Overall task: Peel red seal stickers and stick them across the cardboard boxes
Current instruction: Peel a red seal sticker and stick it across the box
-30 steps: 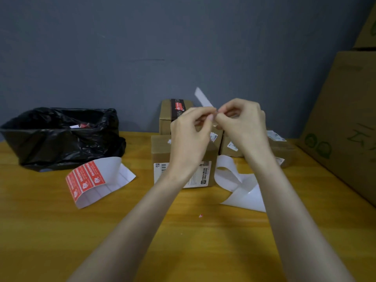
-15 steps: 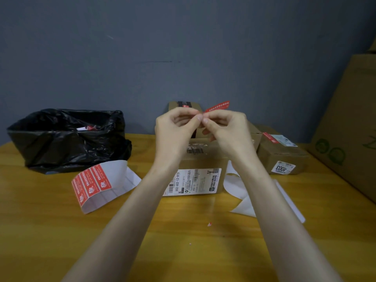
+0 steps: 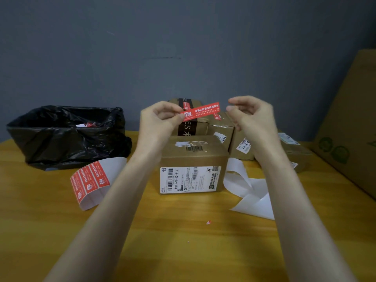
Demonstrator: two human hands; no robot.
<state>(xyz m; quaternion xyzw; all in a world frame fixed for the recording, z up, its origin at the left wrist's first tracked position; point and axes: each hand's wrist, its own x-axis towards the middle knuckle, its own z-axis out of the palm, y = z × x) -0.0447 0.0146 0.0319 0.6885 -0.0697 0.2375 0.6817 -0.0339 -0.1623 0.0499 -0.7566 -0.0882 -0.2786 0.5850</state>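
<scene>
On a wooden table [image 3: 183, 251], between a tall carton [image 3: 350, 123] at the right and a black bag [image 3: 67, 137] of scraps at the left, a cluster of boxes [image 3: 242, 149] awaited sealing. The job looked partway done. A red seal [image 3: 217, 117] already showed on a rear box [image 3: 223, 128], while the front box [image 3: 193, 157], below the hands, bore no red strip on its top. A sheet [image 3: 91, 180] with several stickers left lay curled to its left and spent backing [image 3: 250, 192] to its right, suggesting more boxes to come. The left hand [image 3: 160, 121] pinched one end of a peeled sticker [image 3: 200, 111] between thumb and forefinger, holding it in the air above the front box with its length running toward the right. The right hand [image 3: 252, 115] hovered just beside the free end, apart from it, fingers loosely curled and gripping nothing. The strip had yet to be laid on cardboard.
</scene>
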